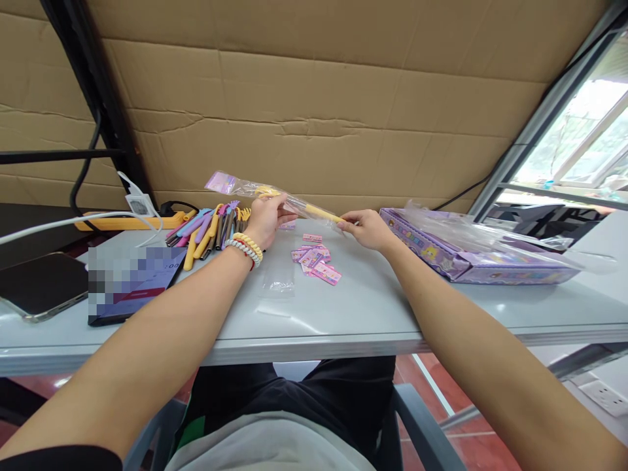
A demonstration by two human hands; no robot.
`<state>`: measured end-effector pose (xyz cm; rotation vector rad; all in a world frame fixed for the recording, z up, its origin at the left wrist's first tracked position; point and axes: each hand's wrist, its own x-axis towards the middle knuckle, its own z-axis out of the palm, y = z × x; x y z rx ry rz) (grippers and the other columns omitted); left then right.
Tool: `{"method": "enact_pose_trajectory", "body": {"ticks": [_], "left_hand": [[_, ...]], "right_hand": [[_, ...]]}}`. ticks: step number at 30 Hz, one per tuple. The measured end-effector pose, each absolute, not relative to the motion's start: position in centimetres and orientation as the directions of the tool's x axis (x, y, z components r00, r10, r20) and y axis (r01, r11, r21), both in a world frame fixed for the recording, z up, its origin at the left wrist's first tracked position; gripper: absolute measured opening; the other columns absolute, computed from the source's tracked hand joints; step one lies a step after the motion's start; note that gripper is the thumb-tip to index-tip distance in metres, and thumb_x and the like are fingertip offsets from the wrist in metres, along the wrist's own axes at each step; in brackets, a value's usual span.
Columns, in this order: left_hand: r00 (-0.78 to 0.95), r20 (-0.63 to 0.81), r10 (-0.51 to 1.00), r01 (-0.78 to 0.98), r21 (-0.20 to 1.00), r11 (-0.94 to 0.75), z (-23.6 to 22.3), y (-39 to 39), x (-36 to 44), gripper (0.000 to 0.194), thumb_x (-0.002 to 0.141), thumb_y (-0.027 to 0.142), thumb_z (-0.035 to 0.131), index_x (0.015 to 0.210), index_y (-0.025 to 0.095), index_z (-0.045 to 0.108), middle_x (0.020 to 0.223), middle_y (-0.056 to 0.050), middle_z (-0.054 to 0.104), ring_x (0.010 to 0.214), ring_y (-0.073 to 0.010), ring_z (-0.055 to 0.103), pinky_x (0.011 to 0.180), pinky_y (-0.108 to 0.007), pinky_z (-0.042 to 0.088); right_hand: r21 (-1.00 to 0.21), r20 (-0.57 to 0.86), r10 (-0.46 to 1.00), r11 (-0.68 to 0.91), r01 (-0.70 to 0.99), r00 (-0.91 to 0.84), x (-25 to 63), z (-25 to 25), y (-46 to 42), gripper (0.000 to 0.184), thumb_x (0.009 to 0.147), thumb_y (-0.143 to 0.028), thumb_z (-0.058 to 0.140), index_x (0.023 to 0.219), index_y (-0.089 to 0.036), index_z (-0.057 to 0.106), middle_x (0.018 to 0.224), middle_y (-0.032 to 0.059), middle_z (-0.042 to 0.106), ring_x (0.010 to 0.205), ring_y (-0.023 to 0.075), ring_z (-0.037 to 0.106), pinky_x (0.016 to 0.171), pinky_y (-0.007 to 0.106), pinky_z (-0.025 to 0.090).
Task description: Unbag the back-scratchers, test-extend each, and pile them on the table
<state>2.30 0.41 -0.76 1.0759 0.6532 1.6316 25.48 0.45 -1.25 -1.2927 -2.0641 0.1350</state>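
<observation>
A yellow pen (318, 212) lies lengthwise inside a clear plastic sleeve (245, 186) with a purple printed end, held tilted above the table. My left hand (267, 221) is closed around the middle of the sleeve, near the pen's wider yellow top. At the lower end, my right hand (363, 229) pinches the tip of the packed pen. Below them lies a loose pile of small pink-and-purple printed cards (314, 257). Another clear sleeve (279, 278) rests flat nearer to me. Beside my left wrist is a heap of yellow, purple, black and pink pens (209, 229).
A purple printed box (466, 255) with clear plastic sleeves on top stands at the right. At the left are a tablet (142, 288), a dark phone (44, 284) and a white charging cable (73, 226). Cardboard (318, 85) closes off the back of the grey table (343, 320).
</observation>
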Motion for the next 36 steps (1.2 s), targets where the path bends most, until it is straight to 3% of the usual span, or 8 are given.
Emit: {"method": "enact_pose_trajectory", "body": {"ticks": [8,14,19,24,31,36], "left_hand": [[-0.081,0.318,0.944,-0.432,0.843,-0.321,-0.5,0.2,2.0,0.012,0.076,0.027,0.059,0.077,0.015,0.055,0.068,-0.002,0.066,0.055,-0.0118,0.063,0.054,-0.024,0.053],[-0.038,0.309,0.950,-0.446,0.846,-0.293,-0.5,0.0,1.9,0.010,0.080,0.023,0.059,0.078,0.014,0.056,0.071,-0.003,0.067,0.060,-0.0117,0.064,0.060,-0.025,0.055],[0.060,0.335,0.940,-0.417,0.864,-0.281,-0.8,-0.2,2.3,0.011,0.082,0.023,0.060,0.079,0.014,0.053,0.073,-0.002,0.066,0.062,-0.0122,0.065,0.060,-0.026,0.056],[0.114,0.346,0.931,-0.342,0.894,-0.290,-0.9,-0.5,2.6,0.019,0.079,0.029,0.065,0.083,0.015,0.053,0.074,-0.003,0.067,0.064,-0.0132,0.066,0.059,-0.026,0.056],[0.015,0.339,0.941,-0.247,0.913,-0.325,-0.8,-0.2,2.4,0.016,0.078,0.030,0.063,0.083,0.016,0.057,0.080,-0.002,0.065,0.053,-0.0114,0.062,0.043,-0.021,0.047],[-0.107,0.337,0.936,-0.244,0.903,-0.353,-0.6,0.2,2.2,0.011,0.076,0.027,0.059,0.078,0.017,0.054,0.072,0.000,0.062,0.051,-0.0119,0.061,0.040,-0.020,0.044]], "right_hand": [[-0.375,0.432,0.873,0.401,0.835,-0.225,27.0,-2.0,1.7,0.026,0.074,-0.039,0.056,0.079,-0.017,0.069,0.071,0.0024,0.061,0.065,0.0141,0.047,0.060,0.027,0.034],[-0.428,0.444,0.885,0.349,0.834,-0.143,27.0,-1.8,1.2,0.028,0.071,-0.042,0.060,0.078,-0.016,0.064,0.070,0.0025,0.061,0.063,0.0134,0.048,0.059,0.026,0.035],[-0.449,0.440,0.879,0.392,0.803,-0.183,26.4,-1.8,0.9,0.029,0.067,-0.045,0.063,0.071,-0.016,0.061,0.065,0.0009,0.058,0.059,0.0121,0.046,0.054,0.025,0.033],[-0.552,0.417,0.870,0.472,0.687,-0.263,26.1,-2.0,1.0,0.028,0.063,-0.040,0.067,0.075,-0.015,0.063,0.065,0.0015,0.060,0.058,0.0123,0.048,0.053,0.025,0.035],[-0.615,0.393,0.878,0.473,0.631,-0.275,25.9,-1.8,0.8,0.023,0.064,-0.029,0.064,0.083,-0.015,0.065,0.071,0.0027,0.065,0.061,0.0137,0.054,0.057,0.026,0.039],[-0.590,0.401,0.880,0.461,0.663,-0.255,26.4,-1.6,0.8,0.031,0.066,-0.042,0.066,0.080,-0.015,0.065,0.064,0.0015,0.061,0.056,0.0121,0.048,0.053,0.025,0.035]]}}
